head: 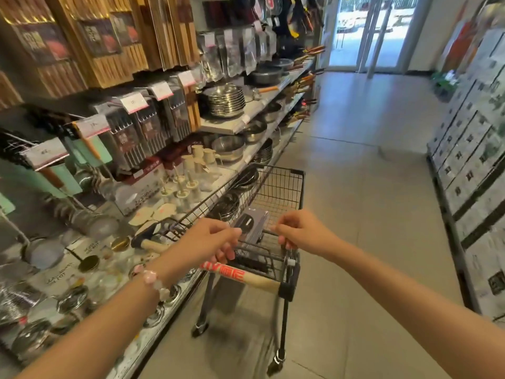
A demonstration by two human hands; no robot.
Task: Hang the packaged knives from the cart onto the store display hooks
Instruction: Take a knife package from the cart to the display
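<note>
Far left: display hooks (16, 144) carry hanging goods with price tags (93, 125) clipped at their tips; teal-backed utensil packs (69, 176) hang below them. Next along the same rail, dark packaged sets (147, 129) hang in a tight row, each under a pink-edged tag. Above these, wooden-toned boxed sets (106, 42) fill the upper rack. On the lower shelf (218, 127) sit stacked metal plates (226, 101), steel bowls (228, 149) and, further down the aisle, pans with wooden handles (273, 73). Left hand (210, 242), with a pink bead bracelet (150, 277) at the wrist, has fingers curled over the rear rim of the cart (284, 184), just above the push bar (246, 277); whether the fingers close fully on the wire cannot be told because of blur. Between the two hands, inside the wire basket, lies the packaged knives stack (252, 222), dark grey, flat on the basket floor near the rear end. Right hand (297, 231) has fingers bent downward over the rear rim, fingertips touching the wire beside the packages; it holds no package. Cart stands parallel to the shelving, close beside it. Right of the cart: bare tiled floor (369, 187), a glass door (369, 31) at the aisle end, and stacked printed cartons (470, 165) along the right edge.
</note>
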